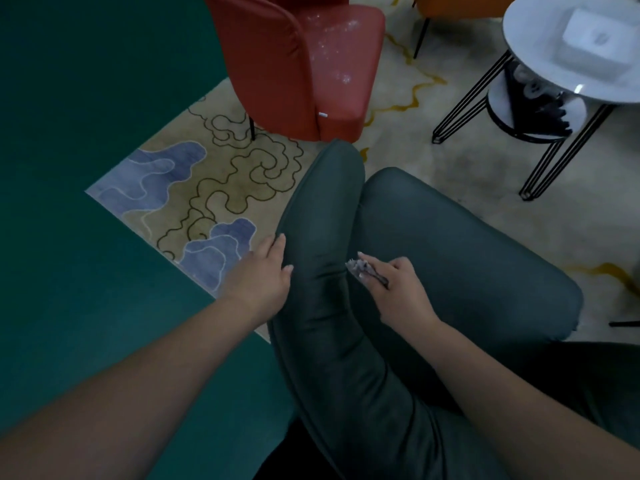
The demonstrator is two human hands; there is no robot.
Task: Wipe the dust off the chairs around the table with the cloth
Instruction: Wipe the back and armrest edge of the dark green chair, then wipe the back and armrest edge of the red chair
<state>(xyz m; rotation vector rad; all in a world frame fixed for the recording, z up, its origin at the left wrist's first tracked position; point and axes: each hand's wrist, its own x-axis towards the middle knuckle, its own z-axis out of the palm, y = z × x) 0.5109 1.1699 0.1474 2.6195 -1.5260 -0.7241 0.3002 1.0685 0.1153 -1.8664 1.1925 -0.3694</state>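
A dark green padded chair fills the lower middle of the head view, seen from above and behind its curved backrest. My left hand rests with straight fingers on the outer left side of the backrest. My right hand grips a small crumpled grey cloth and holds it in the crease between backrest and seat. A red chair stands farther back; white dust specks show on its seat.
A round white table on black wire legs stands at the upper right, with a white box on top and a lower shelf of dark items. An orange chair shows at the top edge. A patterned rug borders a teal floor on the left.
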